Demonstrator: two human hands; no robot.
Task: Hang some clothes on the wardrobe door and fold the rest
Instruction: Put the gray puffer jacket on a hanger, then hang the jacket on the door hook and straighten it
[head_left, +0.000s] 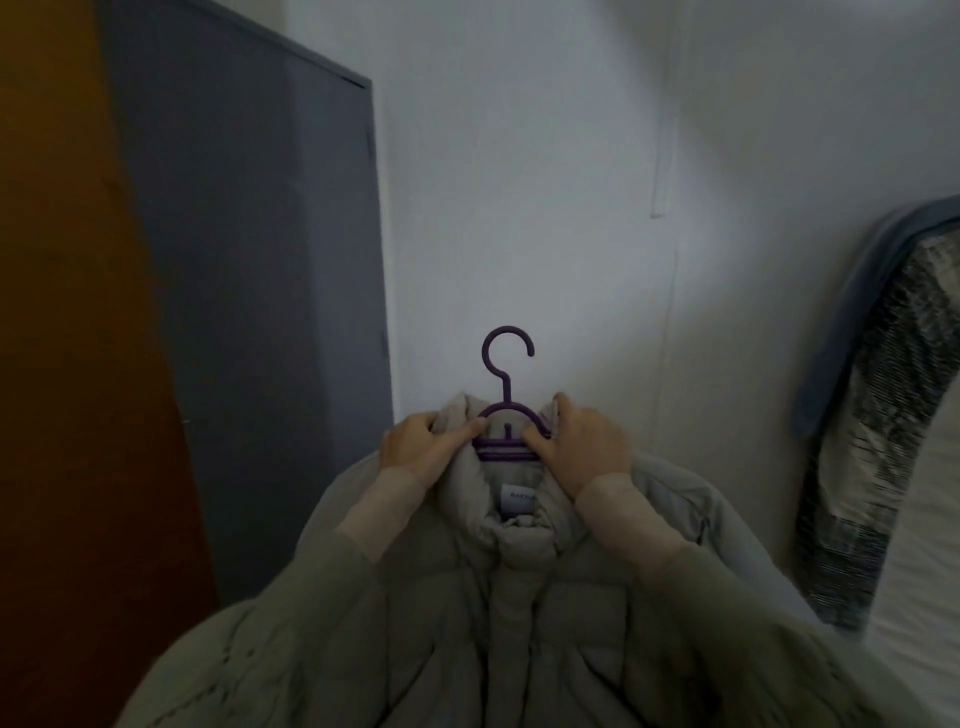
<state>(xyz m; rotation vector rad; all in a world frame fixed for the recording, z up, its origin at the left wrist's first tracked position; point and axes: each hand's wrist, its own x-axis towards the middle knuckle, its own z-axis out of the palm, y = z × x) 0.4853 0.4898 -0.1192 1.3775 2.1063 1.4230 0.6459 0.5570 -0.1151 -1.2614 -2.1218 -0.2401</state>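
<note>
A pale grey-beige puffer jacket (514, 597) hangs on a purple plastic hanger (506, 395), held up in front of me. The hanger's hook points up, free of any rail or door. My left hand (421, 449) grips the left side of the collar, thumb touching the hanger's shoulder. My right hand (582, 447) grips the right side of the collar and the hanger arm. A white label shows inside the neck. The grey wardrobe door (249, 260) stands to the left, behind the jacket.
An orange-brown wooden panel (67, 312) fills the far left. A white wall (519, 182) lies straight ahead. At the right, a blue cloth and a grey-and-white patterned blanket (878, 441) drape over a white bed edge.
</note>
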